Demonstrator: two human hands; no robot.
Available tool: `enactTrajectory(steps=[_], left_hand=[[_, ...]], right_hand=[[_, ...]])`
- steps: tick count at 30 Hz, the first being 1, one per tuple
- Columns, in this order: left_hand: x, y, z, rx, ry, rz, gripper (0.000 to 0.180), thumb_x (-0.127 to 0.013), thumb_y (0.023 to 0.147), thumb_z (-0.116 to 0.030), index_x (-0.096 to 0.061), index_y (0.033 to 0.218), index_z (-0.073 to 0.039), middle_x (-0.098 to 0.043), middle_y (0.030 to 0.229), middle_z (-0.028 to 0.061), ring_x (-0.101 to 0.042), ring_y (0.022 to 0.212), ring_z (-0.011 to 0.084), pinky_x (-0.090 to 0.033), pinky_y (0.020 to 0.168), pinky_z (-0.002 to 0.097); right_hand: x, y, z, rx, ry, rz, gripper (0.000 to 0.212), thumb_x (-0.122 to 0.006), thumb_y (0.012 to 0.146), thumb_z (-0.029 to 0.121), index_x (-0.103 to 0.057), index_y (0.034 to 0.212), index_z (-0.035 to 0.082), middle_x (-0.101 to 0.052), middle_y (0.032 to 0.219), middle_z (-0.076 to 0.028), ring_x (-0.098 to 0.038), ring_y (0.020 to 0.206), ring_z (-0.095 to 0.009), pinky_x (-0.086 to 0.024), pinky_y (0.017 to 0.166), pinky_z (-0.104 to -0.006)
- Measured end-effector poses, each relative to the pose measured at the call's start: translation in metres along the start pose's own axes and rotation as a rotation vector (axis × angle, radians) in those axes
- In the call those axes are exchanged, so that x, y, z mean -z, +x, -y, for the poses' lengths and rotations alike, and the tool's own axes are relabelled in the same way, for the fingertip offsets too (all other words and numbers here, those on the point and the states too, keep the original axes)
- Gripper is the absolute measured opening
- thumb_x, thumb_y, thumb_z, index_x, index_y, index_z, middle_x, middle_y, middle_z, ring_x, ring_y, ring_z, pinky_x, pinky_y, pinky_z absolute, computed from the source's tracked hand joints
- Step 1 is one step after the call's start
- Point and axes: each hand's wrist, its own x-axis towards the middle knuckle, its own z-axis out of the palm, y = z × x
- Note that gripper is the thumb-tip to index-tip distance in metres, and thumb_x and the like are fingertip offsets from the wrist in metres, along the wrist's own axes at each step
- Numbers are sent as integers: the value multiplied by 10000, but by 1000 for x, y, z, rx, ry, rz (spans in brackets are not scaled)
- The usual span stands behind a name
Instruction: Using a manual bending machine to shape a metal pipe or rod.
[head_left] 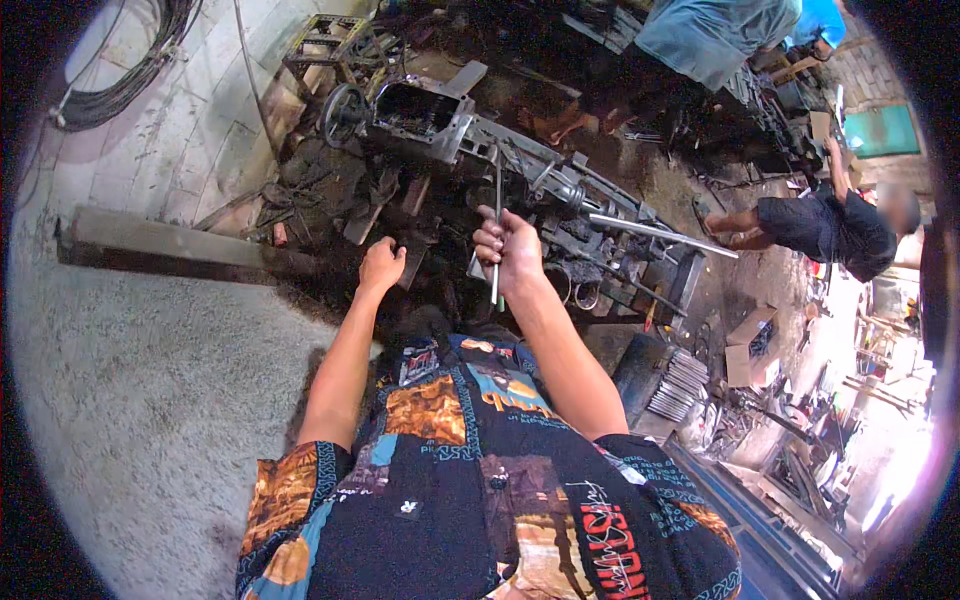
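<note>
Just beyond the patterned shirt [430, 490], near the middle of the scene, the right hand [512, 250] has its fingers curled closed around a thin metal rod [499, 185]. One end of the rod points back toward the shirt; the other reaches to the machine [425, 112], though whether it touches or joins it I cannot tell. To its left, well apart from the rod, the left hand [382, 266] hangs with fingers loosely bent; nothing shows in them, but I cannot tell if they pinch something small.

The step in hand appears to be handling the rod beside the machine. Judging from this pose, any next move would call for a firm right grip and care not to knock the nearby metal parts.

Farther off, the machine's wheel [344, 115] stands on the left, and a long pale bar [665, 236] sticks out to the right. Past it are a cardboard box [751, 350] and a co-worker in dark clothes [800, 228].
</note>
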Motion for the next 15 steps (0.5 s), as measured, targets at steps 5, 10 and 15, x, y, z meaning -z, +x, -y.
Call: enactTrajectory(steps=[5, 10, 15], left_hand=[[-1, -13, 4, 4, 2, 16, 450, -597, 914, -335, -570, 1234, -19, -605, 1205, 205, -571, 1120, 389, -471, 930, 492], [2, -11, 7, 8, 65, -9, 454, -592, 916, -336, -569, 1245, -25, -597, 1228, 203, -564, 1140, 383, -471, 939, 486], [19, -3, -8, 48, 110, -13, 457, -587, 915, -344, -577, 1249, -32, -606, 1223, 202, -572, 1136, 383, -470, 946, 477]], right_hand=[[15, -6, 4, -38, -106, -35, 187, -384, 983, 161, -474, 1077, 27, -362, 667, 8, -311, 493, -86, -228, 378, -223], [20, -13, 7, -39, -187, -23, 203, -368, 996, 163, -454, 1124, 30, -369, 670, 7, -312, 488, -82, -230, 382, -224], [10, -18, 5, -92, -431, 35, 223, -425, 1021, 244, -486, 1215, 152, -437, 722, -1, -319, 473, -54, -232, 383, -193]])
